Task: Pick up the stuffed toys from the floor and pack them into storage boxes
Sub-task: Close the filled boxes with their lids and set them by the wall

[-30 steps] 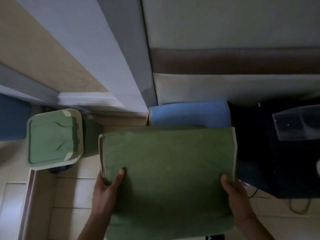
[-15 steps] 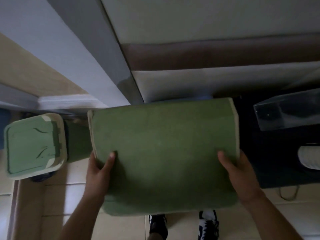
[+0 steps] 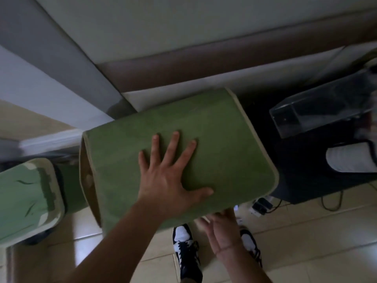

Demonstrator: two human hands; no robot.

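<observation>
A green fabric storage box (image 3: 214, 139) with a pale trim is up off the floor, tilted, its side with a handle hole (image 3: 88, 178) turned left. My left hand (image 3: 169, 176) lies flat on its top face with the fingers spread. My right hand (image 3: 222, 229) is blurred, palm up and fingers stretched, at the box's near lower edge. What the box rests on is hidden. No stuffed toys are in view.
A green lidded bin (image 3: 26, 201) stands at the left. A dark cabinet (image 3: 306, 180) on the right carries a clear plastic case (image 3: 326, 111) and a white object (image 3: 350, 158). Cables and a plug (image 3: 263, 205) lie on the tiled floor by my shoes (image 3: 185, 242).
The green box has gone farther from me and now covers the blue box. My left hand left the box's side for its top. My right hand dropped from the right side to the near edge.
</observation>
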